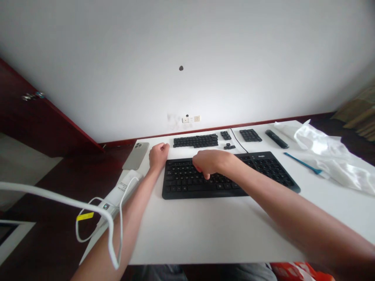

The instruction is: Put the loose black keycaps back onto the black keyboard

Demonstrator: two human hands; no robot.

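Observation:
A black keyboard (pixel 202 187) with a number pad on its right side lies across the white table. My right hand (pixel 211 160) is over the keyboard's left-middle part, fingers curled down toward the keys and thumb tucked below. Whatever its fingertips hold, if anything, is hidden. Just left of the keyboard's upper left corner, my left hand (pixel 158 155) rests on the table in a loose fist, with nothing seen in it. Beyond the keyboard, loose black keycaps (pixel 195 141) are laid out in a wide block. Smaller keycap groups (pixel 225 135) and a number-pad block (pixel 250 135) lie farther right.
A phone (pixel 136 155) lies at the table's left edge, near a white power strip (pixel 124 186) with a looping white cable (pixel 110 234). On the right are a dark slim object (pixel 277 139), a blue brush-like tool (pixel 303 163) and crumpled clear plastic (pixel 319 146). A wall stands behind.

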